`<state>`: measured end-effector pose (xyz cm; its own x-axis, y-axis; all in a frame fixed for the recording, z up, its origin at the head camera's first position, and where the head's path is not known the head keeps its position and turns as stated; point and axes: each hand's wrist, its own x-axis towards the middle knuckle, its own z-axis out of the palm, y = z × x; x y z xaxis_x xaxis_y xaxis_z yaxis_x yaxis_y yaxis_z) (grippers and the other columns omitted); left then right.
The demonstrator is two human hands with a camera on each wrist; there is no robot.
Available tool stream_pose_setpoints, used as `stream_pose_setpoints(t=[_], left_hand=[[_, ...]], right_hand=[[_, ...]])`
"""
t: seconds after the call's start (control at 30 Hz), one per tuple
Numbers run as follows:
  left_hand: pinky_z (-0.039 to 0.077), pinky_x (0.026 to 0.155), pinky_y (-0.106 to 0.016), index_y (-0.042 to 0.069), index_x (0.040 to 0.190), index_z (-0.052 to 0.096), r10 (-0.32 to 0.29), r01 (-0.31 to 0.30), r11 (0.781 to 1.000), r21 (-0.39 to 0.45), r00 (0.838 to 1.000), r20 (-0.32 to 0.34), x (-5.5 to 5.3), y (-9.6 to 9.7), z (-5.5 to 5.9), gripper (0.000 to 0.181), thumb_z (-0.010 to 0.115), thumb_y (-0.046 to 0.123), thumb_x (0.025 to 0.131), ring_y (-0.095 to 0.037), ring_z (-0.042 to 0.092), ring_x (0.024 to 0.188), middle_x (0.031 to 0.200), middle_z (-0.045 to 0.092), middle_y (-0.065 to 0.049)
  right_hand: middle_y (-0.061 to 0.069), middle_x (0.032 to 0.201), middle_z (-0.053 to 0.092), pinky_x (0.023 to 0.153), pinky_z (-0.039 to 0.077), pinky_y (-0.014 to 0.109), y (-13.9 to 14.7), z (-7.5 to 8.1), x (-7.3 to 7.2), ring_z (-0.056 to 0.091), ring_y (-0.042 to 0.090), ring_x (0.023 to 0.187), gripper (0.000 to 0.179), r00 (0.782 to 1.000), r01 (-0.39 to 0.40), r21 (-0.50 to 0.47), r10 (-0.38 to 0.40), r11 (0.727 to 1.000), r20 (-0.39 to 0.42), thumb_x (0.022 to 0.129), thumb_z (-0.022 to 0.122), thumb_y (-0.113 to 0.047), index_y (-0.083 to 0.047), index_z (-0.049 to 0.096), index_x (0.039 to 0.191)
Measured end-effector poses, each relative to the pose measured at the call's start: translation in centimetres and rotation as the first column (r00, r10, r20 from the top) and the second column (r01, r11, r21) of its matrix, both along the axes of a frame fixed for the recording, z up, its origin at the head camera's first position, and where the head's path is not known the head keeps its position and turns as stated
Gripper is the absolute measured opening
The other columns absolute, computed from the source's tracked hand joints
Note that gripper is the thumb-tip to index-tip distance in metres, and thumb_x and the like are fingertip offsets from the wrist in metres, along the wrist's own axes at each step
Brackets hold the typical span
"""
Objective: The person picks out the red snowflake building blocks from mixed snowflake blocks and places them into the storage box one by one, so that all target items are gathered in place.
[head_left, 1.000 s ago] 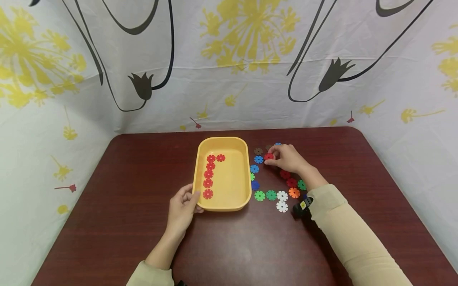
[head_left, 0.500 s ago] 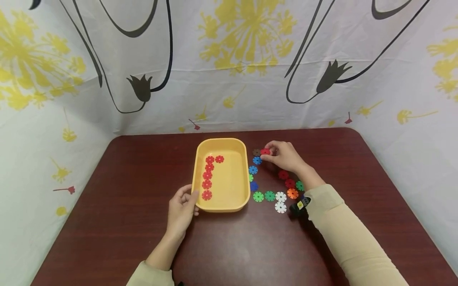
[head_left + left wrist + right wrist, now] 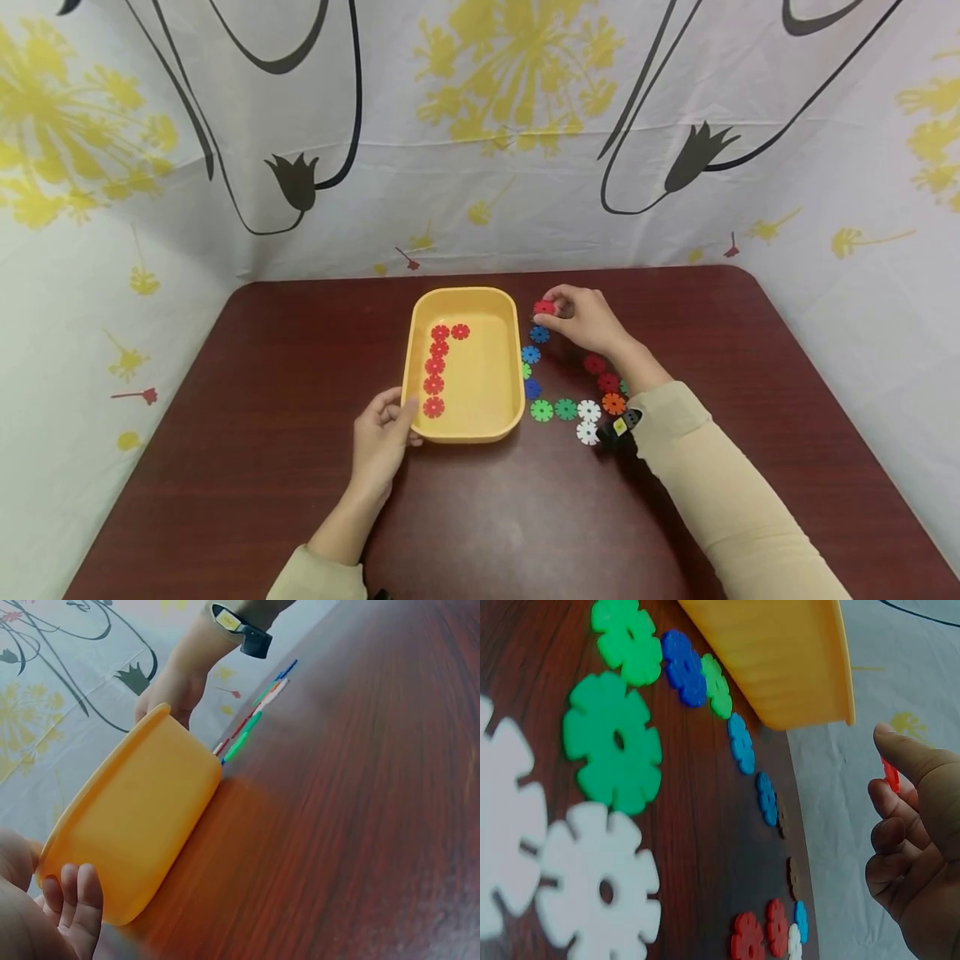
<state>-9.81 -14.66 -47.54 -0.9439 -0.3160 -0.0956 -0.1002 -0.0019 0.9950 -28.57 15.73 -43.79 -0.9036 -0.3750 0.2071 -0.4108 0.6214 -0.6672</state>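
Note:
The yellow tray (image 3: 483,375) stands on the table, with several red notched discs (image 3: 434,385) in a bent row along its left side. My left hand (image 3: 378,442) grips its near-left corner, thumb at the rim and other fingers against the outer wall (image 3: 142,817). To the right of the tray's far end, my right hand (image 3: 588,321) pinches a red notched disc (image 3: 543,307) between thumb and fingers. In the right wrist view that disc (image 3: 890,776) shows edge-on, raised off the table. A blue disc (image 3: 539,334) lies just below this hand.
Right of the tray, a loop of flat notched discs lies on the dark red table (image 3: 262,433): green (image 3: 566,409), white (image 3: 588,411), orange (image 3: 613,404), red (image 3: 608,382) and brown (image 3: 793,879). A patterned cloth (image 3: 480,242) hangs behind the table's far edge.
My right hand has moved left and slightly away with the red disc, towards the tray's far right corner. The left hand and the tray have stayed put.

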Motion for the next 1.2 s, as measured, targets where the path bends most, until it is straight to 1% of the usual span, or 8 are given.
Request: stream_pose_setpoints(t=[0.13, 0.23, 0.4, 0.53, 0.77, 1.0, 1.2], left_hand=[[0.059, 0.057, -0.025, -0.003, 0.123, 0.061, 0.022, -0.023, 0.996, 0.083, 1.000, 0.007, -0.1, 0.0, 0.0, 0.032, 0.071, 0.010, 0.096, -0.012, 0.061, 0.058, 0.082, 0.063, -0.017], [0.059, 0.057, -0.025, -0.004, 0.120, 0.063, 0.045, -0.047, 0.988, 0.145, 0.999, 0.020, -0.2, 0.1, 0.0, 0.031, 0.073, 0.007, 0.094, -0.012, 0.061, 0.058, 0.080, 0.063, -0.012], [0.059, 0.057, -0.024, -0.004, 0.118, 0.063, 0.068, -0.072, 0.977, 0.201, 0.997, 0.029, -0.2, 0.2, 0.1, 0.030, 0.075, 0.005, 0.092, -0.011, 0.061, 0.057, 0.079, 0.063, -0.005], [0.059, 0.057, -0.024, -0.004, 0.118, 0.063, 0.077, -0.082, 0.974, 0.213, 0.996, 0.034, -0.2, 0.3, 0.2, 0.030, 0.075, 0.004, 0.091, -0.011, 0.061, 0.058, 0.079, 0.063, -0.004], [0.058, 0.057, -0.023, -0.006, 0.118, 0.063, 0.101, -0.106, 0.971, 0.216, 0.994, 0.038, -0.2, 0.4, 0.1, 0.031, 0.075, 0.003, 0.091, -0.011, 0.061, 0.059, 0.079, 0.062, -0.004], [0.058, 0.056, -0.022, -0.008, 0.118, 0.062, 0.108, -0.109, 0.969, 0.223, 0.994, 0.020, -0.2, 0.5, 0.1, 0.031, 0.074, 0.002, 0.091, -0.010, 0.061, 0.057, 0.078, 0.062, -0.003], [0.057, 0.055, -0.022, -0.006, 0.116, 0.064, 0.110, -0.114, 0.967, 0.226, 0.994, 0.027, -0.1, 0.6, 0.0, 0.029, 0.075, 0.002, 0.091, -0.011, 0.061, 0.057, 0.077, 0.062, -0.004]], right_hand=[[0.006, 0.087, 0.065, 0.070, 0.055, 0.034, -0.6, 0.3, 0.0, 0.063, 0.020, 0.079, 0.036, 1.000, -0.003, -0.012, 0.002, 1.000, -0.016, 0.091, 0.079, -0.031, -0.004, 0.067, 0.112], [0.006, 0.086, 0.064, 0.070, 0.056, 0.033, -1.1, 0.4, 0.1, 0.062, 0.020, 0.078, 0.037, 1.000, -0.006, -0.022, 0.006, 1.000, -0.013, 0.091, 0.079, -0.030, -0.004, 0.066, 0.113], [0.006, 0.086, 0.064, 0.067, 0.054, 0.033, -1.8, 0.6, 0.2, 0.060, 0.021, 0.076, 0.037, 1.000, -0.021, -0.034, 0.020, 0.999, -0.020, 0.091, 0.079, -0.030, -0.003, 0.066, 0.114], [0.005, 0.086, 0.064, 0.065, 0.052, 0.032, -2.4, 0.7, 0.2, 0.060, 0.020, 0.074, 0.036, 0.998, -0.041, -0.043, 0.039, 0.998, -0.040, 0.091, 0.079, -0.029, -0.004, 0.066, 0.114], [0.005, 0.089, 0.065, 0.064, 0.052, 0.032, -3.7, 0.8, 0.4, 0.060, 0.019, 0.076, 0.032, 0.997, -0.069, -0.040, 0.068, 0.997, -0.027, 0.092, 0.078, -0.026, -0.005, 0.066, 0.114], [0.005, 0.089, 0.064, 0.063, 0.052, 0.032, -5.2, 0.9, 0.6, 0.059, 0.018, 0.074, 0.036, 0.994, -0.099, -0.032, 0.098, 0.995, -0.039, 0.092, 0.077, -0.030, -0.005, 0.066, 0.116], [0.006, 0.092, 0.064, 0.069, 0.052, 0.032, -6.7, 0.7, 0.9, 0.057, 0.020, 0.078, 0.037, 0.992, -0.118, -0.010, 0.117, 0.993, -0.052, 0.092, 0.077, -0.030, -0.004, 0.068, 0.118]])
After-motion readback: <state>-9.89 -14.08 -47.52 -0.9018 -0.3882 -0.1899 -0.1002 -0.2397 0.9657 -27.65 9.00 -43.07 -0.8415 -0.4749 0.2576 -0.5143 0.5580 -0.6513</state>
